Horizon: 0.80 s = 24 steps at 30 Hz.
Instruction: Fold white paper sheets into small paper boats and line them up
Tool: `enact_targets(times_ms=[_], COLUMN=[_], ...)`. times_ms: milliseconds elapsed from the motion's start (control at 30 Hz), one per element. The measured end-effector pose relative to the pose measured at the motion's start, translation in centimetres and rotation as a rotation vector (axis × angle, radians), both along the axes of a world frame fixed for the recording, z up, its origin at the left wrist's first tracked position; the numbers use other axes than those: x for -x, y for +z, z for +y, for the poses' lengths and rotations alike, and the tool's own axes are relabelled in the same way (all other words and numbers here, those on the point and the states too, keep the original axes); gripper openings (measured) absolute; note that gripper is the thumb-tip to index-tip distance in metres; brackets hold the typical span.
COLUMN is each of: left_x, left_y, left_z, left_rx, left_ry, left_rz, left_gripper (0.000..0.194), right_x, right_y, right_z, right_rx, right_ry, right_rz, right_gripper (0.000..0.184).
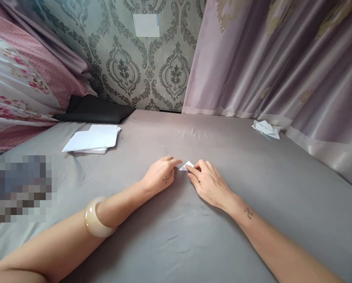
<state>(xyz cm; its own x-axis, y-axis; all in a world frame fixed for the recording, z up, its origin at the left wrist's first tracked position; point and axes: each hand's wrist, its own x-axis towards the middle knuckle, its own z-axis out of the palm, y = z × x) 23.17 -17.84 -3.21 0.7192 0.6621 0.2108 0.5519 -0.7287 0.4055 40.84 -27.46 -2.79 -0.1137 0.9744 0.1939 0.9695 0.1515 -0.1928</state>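
Note:
A small piece of white paper folded into a triangle lies on the grey sheet in front of me. My right hand presses it down with the index fingertip, thumb close below and the other fingers bent behind. Just left of the paper is my left hand, its index finger stretched toward the paper's left edge and the other fingers curled under, partly hidden. Whether that fingertip touches the paper I cannot tell. Nothing shows in my left hand. A pale bangle circles my left forearm.
A stack of white paper sheets lies at the back left, before a folded black cloth. Crumpled white papers and a thin teal strip lie at the back right by the curtain. A blurred patch covers the left edge.

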Motion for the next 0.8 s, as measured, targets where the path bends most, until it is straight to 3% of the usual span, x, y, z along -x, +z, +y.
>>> enact_targets(times_ms=[133,267,500,667,733,800], left_x=[-0.2,-0.4,-0.4,-0.3,-0.3,-0.2], left_y=[0.3,0.8,0.4,-0.3,-0.3,-0.2], left_z=[-0.6,-0.8,-0.5,0.0,0.0,-0.1], left_rx=[-0.156,-0.199,-0.102,0.046,0.041,0.019], left_ry=[-0.141,-0.155,-0.108,-0.049,-0.055,-0.066], left_rz=[0.189,0.300,0.168,-0.010,-0.006,0.011], left_gripper=[0.049,0.048,0.044,0.041,0.040,0.041], right_x=[-0.1,-0.1,-0.2,-2.1,-3.1,-3.7], right_y=[-0.1,-0.1,0.0,-0.2,-0.5,-0.8], right_z=[-0.5,-0.7,-0.3,0.9,1.5,1.8], right_rx=[-0.017,-0.020,-0.005,0.037,0.028,0.004], right_ry=[0.008,-0.001,0.013,-0.043,-0.184,-0.301], right_rz=[-0.018,-0.007,0.018,0.397,0.589,0.640], right_gripper=[0.043,0.045,0.035,0.037,0.035,0.033])
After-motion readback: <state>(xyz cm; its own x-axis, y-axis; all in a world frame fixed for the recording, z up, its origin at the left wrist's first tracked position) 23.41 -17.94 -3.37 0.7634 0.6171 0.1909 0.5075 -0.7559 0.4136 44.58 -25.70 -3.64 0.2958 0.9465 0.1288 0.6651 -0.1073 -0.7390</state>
